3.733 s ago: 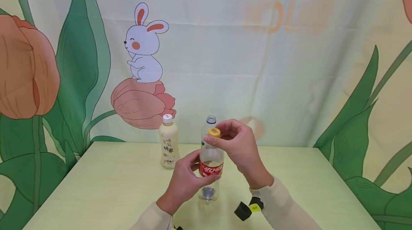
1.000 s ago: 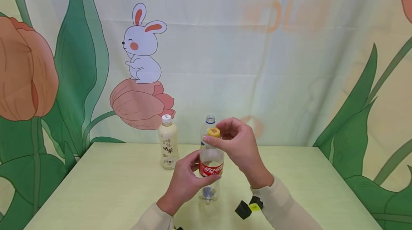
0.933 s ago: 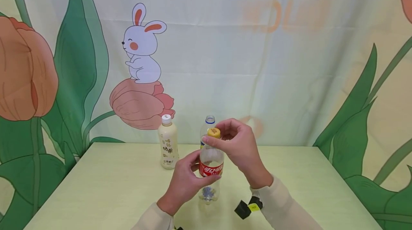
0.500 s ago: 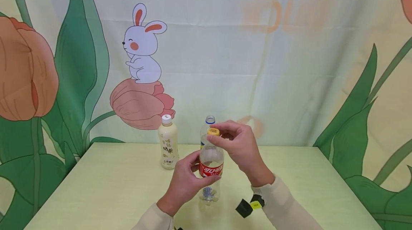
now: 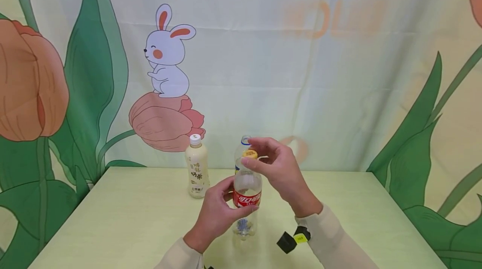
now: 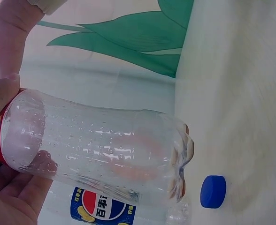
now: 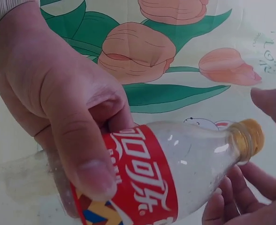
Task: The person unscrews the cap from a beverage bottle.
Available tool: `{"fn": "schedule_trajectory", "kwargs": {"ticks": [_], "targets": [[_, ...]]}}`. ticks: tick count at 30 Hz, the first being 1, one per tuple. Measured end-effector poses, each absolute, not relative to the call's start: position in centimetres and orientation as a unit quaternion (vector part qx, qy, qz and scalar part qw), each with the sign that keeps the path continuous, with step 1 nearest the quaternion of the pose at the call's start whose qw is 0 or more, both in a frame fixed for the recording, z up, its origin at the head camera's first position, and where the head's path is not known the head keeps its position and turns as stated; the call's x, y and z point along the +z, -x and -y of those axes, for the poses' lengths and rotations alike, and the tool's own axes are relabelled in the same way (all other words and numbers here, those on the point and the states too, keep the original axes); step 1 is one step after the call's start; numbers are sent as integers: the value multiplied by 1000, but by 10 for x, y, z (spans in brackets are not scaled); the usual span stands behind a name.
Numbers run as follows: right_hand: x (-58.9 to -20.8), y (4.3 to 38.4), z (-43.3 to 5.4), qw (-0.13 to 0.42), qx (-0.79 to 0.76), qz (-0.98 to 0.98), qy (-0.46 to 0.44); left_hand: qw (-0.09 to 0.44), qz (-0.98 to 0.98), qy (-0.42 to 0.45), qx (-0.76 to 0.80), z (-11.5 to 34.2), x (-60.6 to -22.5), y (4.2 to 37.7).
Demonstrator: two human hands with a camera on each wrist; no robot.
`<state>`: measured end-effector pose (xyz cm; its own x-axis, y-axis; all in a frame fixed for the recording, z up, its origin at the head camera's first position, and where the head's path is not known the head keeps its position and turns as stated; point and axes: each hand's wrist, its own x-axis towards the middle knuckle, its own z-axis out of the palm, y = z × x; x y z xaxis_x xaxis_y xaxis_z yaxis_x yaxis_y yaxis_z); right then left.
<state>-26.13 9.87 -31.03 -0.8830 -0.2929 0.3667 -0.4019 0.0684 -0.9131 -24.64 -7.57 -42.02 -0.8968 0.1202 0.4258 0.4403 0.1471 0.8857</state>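
An upright clear cola bottle (image 5: pixel 248 180) with a red label is gripped round its middle by my left hand (image 5: pixel 218 210). Its yellow cap (image 5: pixel 250 154) sits on the neck. My right hand (image 5: pixel 281 170) surrounds this cap from the right; in the right wrist view, thumb and fingers stand apart from the yellow cap (image 7: pixel 253 137). Beads of moisture dot the clear lower part of the cola bottle (image 6: pixel 95 140) in the left wrist view. Its base appears raised off the table. Below lies a loose blue cap (image 6: pixel 213 191).
Behind the cola bottle stands an uncapped clear Pepsi bottle (image 5: pixel 239 152), partly hidden, its blue label (image 6: pixel 103 206) clearer in the left wrist view. A cream milk tea bottle (image 5: pixel 197 168) with a white cap stands left on the pale table (image 5: pixel 124 214). A printed curtain (image 5: pixel 244 60) hangs behind.
My right fingers have loosened and spread around the yellow cap, with the wrist shifted slightly right. My left hand and the cola bottle have stayed in place.
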Motion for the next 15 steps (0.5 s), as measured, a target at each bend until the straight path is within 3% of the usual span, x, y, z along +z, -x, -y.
{"fn": "schedule_trajectory", "kwargs": {"ticks": [7,15], "targets": [[-306,256,-97,94,618,759,-182,130,749,192,-620,74,-422,247],[-306,258,-100,78,629,741,-220,132,747,192,-622,72,-421,246]]}}
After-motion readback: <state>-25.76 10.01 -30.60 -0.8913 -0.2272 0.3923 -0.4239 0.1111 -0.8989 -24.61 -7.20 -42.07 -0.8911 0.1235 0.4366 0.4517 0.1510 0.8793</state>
